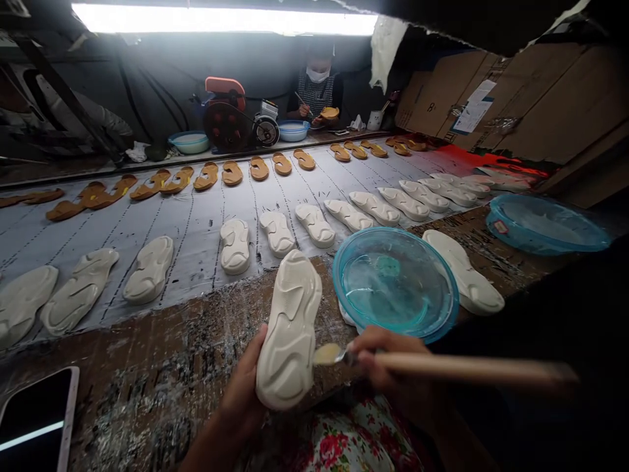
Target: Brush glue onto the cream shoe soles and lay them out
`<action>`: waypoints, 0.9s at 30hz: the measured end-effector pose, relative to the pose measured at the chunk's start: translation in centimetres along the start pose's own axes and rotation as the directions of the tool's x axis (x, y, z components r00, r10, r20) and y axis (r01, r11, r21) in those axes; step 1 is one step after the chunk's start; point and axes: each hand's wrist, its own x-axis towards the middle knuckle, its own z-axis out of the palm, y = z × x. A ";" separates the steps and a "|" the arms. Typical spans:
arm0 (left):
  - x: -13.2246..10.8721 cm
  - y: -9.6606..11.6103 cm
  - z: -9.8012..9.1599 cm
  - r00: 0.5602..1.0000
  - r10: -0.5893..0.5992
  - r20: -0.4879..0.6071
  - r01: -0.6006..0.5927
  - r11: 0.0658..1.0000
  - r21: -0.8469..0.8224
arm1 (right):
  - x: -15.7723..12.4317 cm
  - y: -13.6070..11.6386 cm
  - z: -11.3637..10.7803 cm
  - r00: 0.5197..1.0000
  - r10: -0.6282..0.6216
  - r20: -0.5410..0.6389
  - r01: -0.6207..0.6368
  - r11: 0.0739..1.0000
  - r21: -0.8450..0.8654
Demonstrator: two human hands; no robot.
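- Writing: a paper sheet [472, 108] taped to a cardboard carton [442, 92] on the right carries print too small to read; a small label [500, 227] sits on the rim of the far teal bowl [545, 224]; no brand can be read.
- Left hand [243, 387]: closed around the edge of a white shoe sole [289, 334], holding it tilted up above the worktable's stained edge [162, 334].
- Right hand [388, 357]: fingers pressed together, gripping a long wooden-handled brush [466, 367], whose pale, wet tip touches the sole's edge.
- Near the hands: a clear teal bowl [393, 282] sits just beyond the right hand, with one white sole [464, 272] beside it. A phone [34, 413] lies at the lower left, and floral cloth [354, 439] shows below the hands.
- Counts: about a dozen white soles lie in a row on a marked sheet [196, 262], and about fifteen tan soles [232, 173] lie beyond them; the far ones overlap.
- Across the table: a co-worker's hands [314, 115] hold a tan sole and a brush, beside two blue bowls [293, 130] and a red-topped machine [226, 111].
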 end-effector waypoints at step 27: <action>-4.5 1.3 0.8 0.940 0.339 0.028 -0.298 0.783 0.546 | 1.2 -5.3 2.7 0.890 -0.451 0.069 0.428 0.878 0.213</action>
